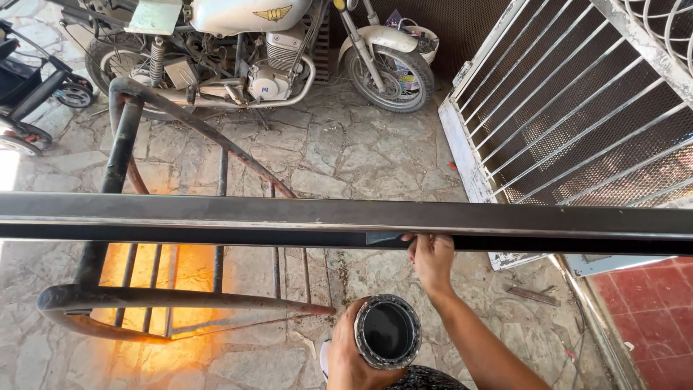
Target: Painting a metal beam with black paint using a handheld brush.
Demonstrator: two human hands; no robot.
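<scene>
A long dark metal bar (216, 220) runs across the whole view from left to right, lying level in front of the person. Its surface looks black, with a thin pale line along the middle.

The right hand (432, 258) is raised to the lower edge of the bar, just right of the middle. Its fingers are closed around a small dark piece (384, 237) that looks like a brush or a cloth; I cannot tell which. This piece is pressed against the bar, touching it.

The left hand (348, 355) is lower, near the bottom edge of the view, and it grips a round tin can (388, 331). The can is open on top and is filled with black paint. The hand wraps around its side, and the can stands nearly upright, well below the bar.

Behind the bar, on the stone floor (339, 152), there is a rusty metal frame (137, 303) with curved tubes and thin rods. Farther back a white motorcycle (253, 50) is parked. On the right a white metal gate (570, 108) with bars and mesh leans at an angle. In the right lower corner some red tiles (660, 310) are visible
</scene>
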